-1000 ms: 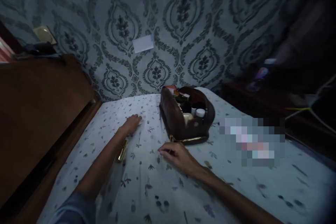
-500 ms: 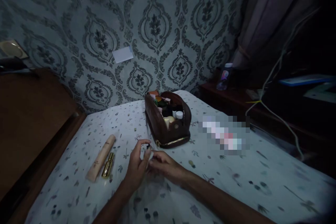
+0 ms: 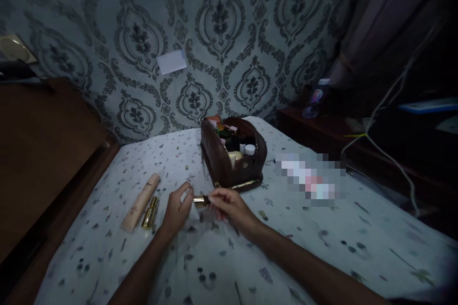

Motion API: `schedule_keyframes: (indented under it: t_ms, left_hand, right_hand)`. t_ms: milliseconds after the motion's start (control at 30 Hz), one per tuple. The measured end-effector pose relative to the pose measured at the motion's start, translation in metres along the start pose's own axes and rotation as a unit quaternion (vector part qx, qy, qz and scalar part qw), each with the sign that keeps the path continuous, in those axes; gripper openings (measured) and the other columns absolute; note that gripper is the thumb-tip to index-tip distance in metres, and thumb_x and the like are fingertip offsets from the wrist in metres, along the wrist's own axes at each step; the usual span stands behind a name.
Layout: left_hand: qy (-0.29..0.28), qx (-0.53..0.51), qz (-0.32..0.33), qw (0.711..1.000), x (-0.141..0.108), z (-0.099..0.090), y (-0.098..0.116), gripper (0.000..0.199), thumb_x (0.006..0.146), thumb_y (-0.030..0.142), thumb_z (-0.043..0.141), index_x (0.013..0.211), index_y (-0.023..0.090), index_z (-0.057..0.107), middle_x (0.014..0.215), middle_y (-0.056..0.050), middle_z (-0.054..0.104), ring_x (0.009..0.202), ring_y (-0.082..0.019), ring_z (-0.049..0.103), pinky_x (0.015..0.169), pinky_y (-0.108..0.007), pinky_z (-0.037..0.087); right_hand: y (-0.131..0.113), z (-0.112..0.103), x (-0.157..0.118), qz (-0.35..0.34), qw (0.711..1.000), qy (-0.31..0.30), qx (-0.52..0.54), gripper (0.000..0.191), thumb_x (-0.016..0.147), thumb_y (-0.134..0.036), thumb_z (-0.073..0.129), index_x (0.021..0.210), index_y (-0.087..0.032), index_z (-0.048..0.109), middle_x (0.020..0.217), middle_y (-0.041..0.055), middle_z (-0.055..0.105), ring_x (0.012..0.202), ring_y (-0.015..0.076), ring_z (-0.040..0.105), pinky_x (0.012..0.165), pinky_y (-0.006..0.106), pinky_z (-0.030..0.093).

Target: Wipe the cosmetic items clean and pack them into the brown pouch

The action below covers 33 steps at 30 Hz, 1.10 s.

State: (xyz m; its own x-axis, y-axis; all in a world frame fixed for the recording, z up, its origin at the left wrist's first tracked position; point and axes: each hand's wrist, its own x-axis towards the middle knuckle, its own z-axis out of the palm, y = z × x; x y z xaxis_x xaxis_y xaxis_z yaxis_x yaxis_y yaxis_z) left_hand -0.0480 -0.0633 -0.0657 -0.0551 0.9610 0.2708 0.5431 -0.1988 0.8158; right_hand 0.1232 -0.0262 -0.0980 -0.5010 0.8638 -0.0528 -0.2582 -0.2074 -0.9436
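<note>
Between my hands is a small gold and dark cosmetic tube (image 3: 200,200), lying sideways above the bed. My left hand (image 3: 177,206) curls around its left end, and something pale shows by the fingers, too blurred to name. At the dark right end, the fingers of my right hand (image 3: 231,208) are pinched on the tube. Just beyond the hands stands an unzipped brown makeup bag (image 3: 229,174), full of jars and small containers. To the left of my left hand lie a peach squeeze tube (image 3: 141,203) and a slim gold bottle (image 3: 150,213).
A patterned white sheet (image 3: 229,267) covers the bed. A pixelated item (image 3: 309,176) lies right of the bag. Along the right side, a dark shelf (image 3: 296,124) bears a bottle (image 3: 316,98), and a white cable (image 3: 393,162) hangs down. A wooden headboard (image 3: 53,143) borders the left.
My hands have moved apart sideways, and the gold tube now shows between them. The right hand's fingers have come up to its right end. The view has shifted slightly.
</note>
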Motion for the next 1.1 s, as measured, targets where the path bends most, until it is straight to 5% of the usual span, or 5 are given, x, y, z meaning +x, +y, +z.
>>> schedule_keyframes:
  t_ms: [167,533,667,833,1100]
  left_hand:
    - [-0.089,-0.038,-0.041,0.994,0.002,0.004,-0.003,0.031,0.089,0.043,0.039,0.067,0.021,0.042,0.065,0.004,0.041,0.069,-0.014,0.044,0.067,-0.025,0.036]
    - [-0.110,-0.057,-0.039,0.991,-0.006,0.009,0.000,0.035,0.093,0.050,0.037,0.073,0.021,0.044,0.067,0.004,0.045,0.069,-0.014,0.045,0.069,-0.025,0.038]
    - [-0.119,-0.052,-0.001,0.992,-0.012,0.014,0.003,0.029,0.093,0.045,0.041,0.102,0.020,0.051,0.080,0.002,0.058,0.076,-0.016,0.055,0.074,-0.027,0.042]
    - [-0.135,-0.021,0.013,0.991,-0.019,0.020,0.002,0.048,0.093,0.043,0.046,0.133,0.018,0.039,0.089,-0.001,0.064,0.078,-0.018,0.061,0.074,-0.028,0.045]
    - [-0.052,0.092,0.095,0.990,-0.018,0.019,-0.006,0.020,0.095,0.039,0.045,0.101,0.022,0.055,0.083,-0.001,0.066,0.075,-0.017,0.064,0.070,-0.025,0.044]
  right_hand:
    - [-0.005,-0.004,0.000,-0.028,0.998,0.004,-0.048,0.039,0.066,-0.053,0.077,0.081,-0.018,0.068,0.057,-0.0032,0.061,0.042,0.0083,0.048,0.038,0.021,0.030]
    - [-0.005,-0.005,0.003,-0.051,0.997,0.026,-0.048,0.041,0.066,-0.050,0.078,0.086,-0.019,0.060,0.061,-0.0028,0.062,0.047,0.0110,0.055,0.044,0.023,0.038]
    - [0.000,-0.003,0.003,-0.054,0.997,0.030,-0.037,0.045,0.064,-0.047,0.080,0.093,-0.019,0.059,0.065,-0.0036,0.062,0.051,0.0117,0.056,0.049,0.024,0.041]
    - [0.009,0.000,0.002,-0.037,0.999,0.014,-0.012,0.048,0.065,-0.039,0.081,0.099,-0.020,0.053,0.070,-0.0045,0.065,0.057,0.0117,0.058,0.058,0.026,0.045]
    - [0.011,0.003,0.000,-0.030,0.999,-0.040,-0.015,0.039,0.071,-0.042,0.074,0.097,-0.020,0.055,0.062,-0.0054,0.061,0.050,0.0102,0.051,0.051,0.024,0.041]
